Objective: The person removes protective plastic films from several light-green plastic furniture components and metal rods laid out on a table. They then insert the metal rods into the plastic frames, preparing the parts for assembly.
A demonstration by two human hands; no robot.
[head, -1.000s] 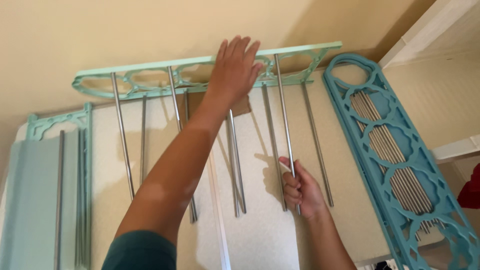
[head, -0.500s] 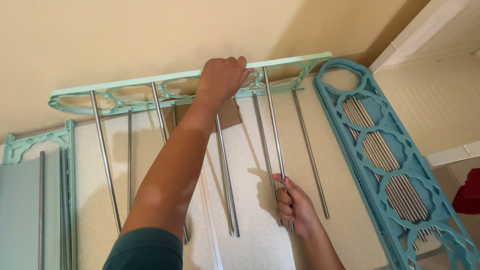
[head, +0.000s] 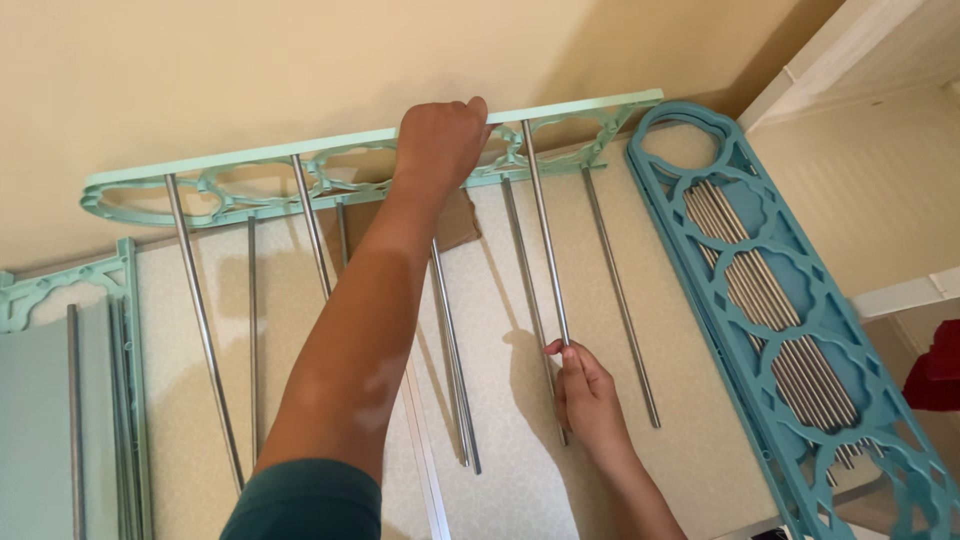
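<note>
- Cream wall [head: 250,70] fills the top of the view, with a pale speckled floor [head: 690,440] below it.
- Mint rail [head: 330,160] stands tipped against the wall, steel rods hanging down from it onto the floor.
- Left hand [head: 438,140] now grips the rail's top edge, fingers [head: 470,108] curled shut over it; a second ago that hand lay flat and spread on the rail.
- Right hand [head: 585,395] pinches the lower end of one rod [head: 545,230], fingers closed around it; it sat a little lower on the rod before.
- That rod runs up into the rail just right of the left hand.
- Teal panel [head: 790,330] lies flat to the right with a bundle of spare rods on it.
- Another mint frame [head: 60,290] lies at the left edge, more in view than before.
</note>
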